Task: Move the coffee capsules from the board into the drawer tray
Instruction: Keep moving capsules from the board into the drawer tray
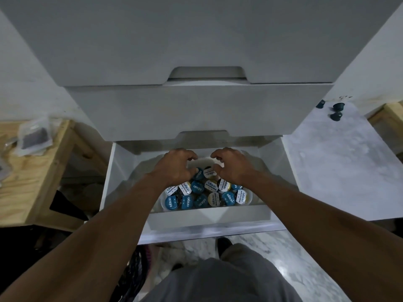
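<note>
Several coffee capsules (197, 187) with blue, white and yellow foil lids lie packed in a white tray (251, 198) inside the open bottom drawer (207, 216). Both my hands hover over the far part of the tray. My left hand (174, 165) has its fingers loosely curled, thumb close to a blue capsule (198, 174), with nothing between thumb and fingers. In the same claw shape, my right hand (233, 165) hangs beside a white-lidded capsule (208, 172), also holding nothing. Between the two hands bare tray shows. No board is in view.
The closed drawer above (196, 110) overhangs the back of the open drawer. Three dark capsules (337, 110) lie on the marble floor at the right. A wooden stool (43, 171) with plastic packets stands left; another wooden piece (390, 118) sits far right. My foot (224, 244) is below the drawer.
</note>
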Available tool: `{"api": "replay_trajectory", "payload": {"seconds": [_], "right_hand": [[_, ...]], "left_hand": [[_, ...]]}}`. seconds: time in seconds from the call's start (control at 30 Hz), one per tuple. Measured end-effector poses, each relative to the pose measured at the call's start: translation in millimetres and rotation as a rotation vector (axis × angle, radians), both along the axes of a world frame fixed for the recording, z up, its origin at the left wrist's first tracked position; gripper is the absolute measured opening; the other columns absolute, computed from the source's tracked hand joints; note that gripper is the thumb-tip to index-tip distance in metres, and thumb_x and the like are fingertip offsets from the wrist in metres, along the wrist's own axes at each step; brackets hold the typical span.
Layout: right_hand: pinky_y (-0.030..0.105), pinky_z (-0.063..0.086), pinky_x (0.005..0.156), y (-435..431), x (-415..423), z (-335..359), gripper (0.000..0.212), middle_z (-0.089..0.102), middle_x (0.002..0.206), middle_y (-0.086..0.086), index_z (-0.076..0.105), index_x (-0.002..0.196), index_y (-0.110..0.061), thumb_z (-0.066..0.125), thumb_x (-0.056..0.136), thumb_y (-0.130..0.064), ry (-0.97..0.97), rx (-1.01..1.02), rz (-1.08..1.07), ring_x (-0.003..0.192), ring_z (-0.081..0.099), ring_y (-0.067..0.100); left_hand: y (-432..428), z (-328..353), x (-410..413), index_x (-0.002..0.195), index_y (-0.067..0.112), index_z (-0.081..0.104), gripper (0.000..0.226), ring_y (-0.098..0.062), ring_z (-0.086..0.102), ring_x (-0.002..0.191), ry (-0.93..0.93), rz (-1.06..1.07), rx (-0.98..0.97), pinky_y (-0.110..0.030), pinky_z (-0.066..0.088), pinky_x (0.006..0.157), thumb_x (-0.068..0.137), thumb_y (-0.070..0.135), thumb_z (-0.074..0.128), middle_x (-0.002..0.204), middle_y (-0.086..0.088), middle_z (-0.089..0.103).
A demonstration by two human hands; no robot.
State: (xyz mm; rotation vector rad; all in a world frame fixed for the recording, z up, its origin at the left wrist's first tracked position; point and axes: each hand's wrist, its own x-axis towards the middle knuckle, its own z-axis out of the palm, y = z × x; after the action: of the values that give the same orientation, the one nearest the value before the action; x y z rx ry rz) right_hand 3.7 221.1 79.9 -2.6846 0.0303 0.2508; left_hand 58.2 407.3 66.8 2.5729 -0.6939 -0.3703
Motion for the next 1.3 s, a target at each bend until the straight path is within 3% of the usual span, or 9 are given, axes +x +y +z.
{"api": "replay_trajectory", "payload": {"seconds": [0.1, 0.23, 0.37, 0.57, 0.8, 1.03, 1.2, 1.3], "right_hand": [[0.028, 0.039, 0.088, -5.5, -9.9, 18.0, 0.040, 0.049, 0.137, 0.002, 0.049, 0.132, -0.020, 0.052, 0.095, -0.033, -0.066, -0.134, -0.057, 0.120, 0.051, 0.021], [0.039, 0.043, 0.096, -11.7, -26.5, 34.5, 0.036, 0.056, 0.128, 0.007, 0.055, 0.124, -0.014, 0.050, 0.094, -0.033, -0.171, -0.176, -0.187, 0.111, 0.057, 0.026], [0.042, 0.051, 0.088, -33.9, -50.9, 51.5, 0.033, 0.059, 0.119, 0.013, 0.059, 0.115, -0.007, 0.049, 0.092, -0.028, -0.286, -0.251, -0.289, 0.108, 0.055, 0.031], [0.041, 0.048, 0.087, -94.2, -91.9, 75.5, 0.036, 0.056, 0.126, 0.012, 0.055, 0.124, -0.009, 0.049, 0.094, -0.028, -0.371, -0.269, -0.379, 0.112, 0.053, 0.031], [0.040, 0.049, 0.087, -190.2, -153.9, 90.1, 0.036, 0.058, 0.123, 0.013, 0.055, 0.122, -0.007, 0.050, 0.093, -0.029, -0.390, -0.261, -0.357, 0.111, 0.054, 0.031], [0.037, 0.043, 0.095, -276.0, -204.9, 96.8, 0.044, 0.053, 0.133, 0.013, 0.049, 0.134, -0.009, 0.050, 0.095, -0.029, -0.391, -0.238, -0.320, 0.120, 0.051, 0.030], [0.038, 0.044, 0.093, -313.7, -208.1, 93.0, 0.042, 0.055, 0.131, 0.012, 0.050, 0.132, -0.010, 0.049, 0.095, -0.029, -0.409, -0.213, -0.306, 0.119, 0.050, 0.030], [0.038, 0.043, 0.095, -328.7, -197.0, 87.2, 0.042, 0.055, 0.131, 0.011, 0.050, 0.132, -0.010, 0.049, 0.095, -0.030, -0.402, -0.196, -0.292, 0.120, 0.050, 0.029]], "left_hand": [[-6.5, 13.9, -5.5, 0.122, 0.019, 0.057, 0.042, -0.025, 0.057, 0.104, -0.121, -0.003, 0.033, -0.040, 0.050, 0.088, 0.082, 0.031, 0.062, 0.120, -0.007, 0.058], [-21.7, 34.0, -17.4, 0.121, 0.011, 0.054, 0.038, -0.027, 0.055, 0.103, -0.321, -0.048, 0.093, -0.039, 0.047, 0.084, 0.089, 0.032, 0.052, 0.117, -0.010, 0.056], [-45.1, 53.5, -37.3, 0.121, 0.008, 0.051, 0.036, -0.028, 0.051, 0.108, -0.449, -0.105, 0.097, -0.038, 0.044, 0.087, 0.093, 0.030, 0.046, 0.119, -0.012, 0.055], [-100.8, 81.4, -70.9, 0.110, 0.008, 0.055, 0.028, -0.030, 0.056, 0.097, -0.603, -0.163, 0.039, -0.037, 0.045, 0.080, 0.091, 0.027, 0.047, 0.108, -0.013, 0.059], [-200.2, 106.9, -124.2, 0.093, 0.006, 0.065, 0.024, -0.029, 0.064, 0.071, -0.697, -0.113, 0.000, -0.031, 0.052, 0.057, 0.074, 0.020, 0.069, 0.085, -0.011, 0.068], [-283.8, 109.9, -174.3, 0.105, 0.001, 0.062, 0.029, -0.032, 0.062, 0.083, -0.699, -0.070, -0.004, -0.037, 0.051, 0.064, 0.083, 0.020, 0.061, 0.099, -0.016, 0.065], [-317.9, 110.5, -178.0, 0.087, 0.007, 0.067, 0.021, -0.023, 0.062, 0.063, -0.734, -0.036, 0.065, -0.028, 0.048, 0.050, 0.072, 0.020, 0.071, 0.080, -0.007, 0.068], [-334.5, 105.0, -165.6, 0.085, 0.008, 0.066, 0.019, -0.023, 0.062, 0.064, -0.728, -0.015, 0.057, -0.028, 0.048, 0.050, 0.072, 0.020, 0.071, 0.079, -0.006, 0.068]]}}
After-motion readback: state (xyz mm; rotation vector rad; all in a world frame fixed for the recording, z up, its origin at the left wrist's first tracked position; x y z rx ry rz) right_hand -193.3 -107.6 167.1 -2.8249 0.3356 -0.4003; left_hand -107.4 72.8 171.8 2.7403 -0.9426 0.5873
